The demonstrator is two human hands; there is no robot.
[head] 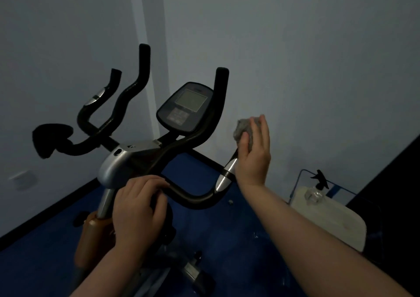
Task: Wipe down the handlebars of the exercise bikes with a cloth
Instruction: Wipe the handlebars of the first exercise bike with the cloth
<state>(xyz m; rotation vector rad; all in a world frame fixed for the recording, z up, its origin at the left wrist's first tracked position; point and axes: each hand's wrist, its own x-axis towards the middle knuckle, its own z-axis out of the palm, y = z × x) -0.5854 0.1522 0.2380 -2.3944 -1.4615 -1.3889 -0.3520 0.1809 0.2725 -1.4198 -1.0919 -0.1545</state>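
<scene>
Standing against a pale wall, the exercise bike raised curved black handlebars with smooth metal bands, their tips pointing upward. Left hand curled its fingers over the near bar. Right hand wrapped a fuzzy grey cloth round the right grip, open floor beyond.

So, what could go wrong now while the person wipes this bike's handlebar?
1. The right hand holds the bunched cloth on the outer right grip only, so the silver sensor plate below may get skipped.
2. The left hand grips the handlebar near the stem, so that covered part may stay unwiped.
3. The console sits close; a wide stroke might bump it.
</scene>
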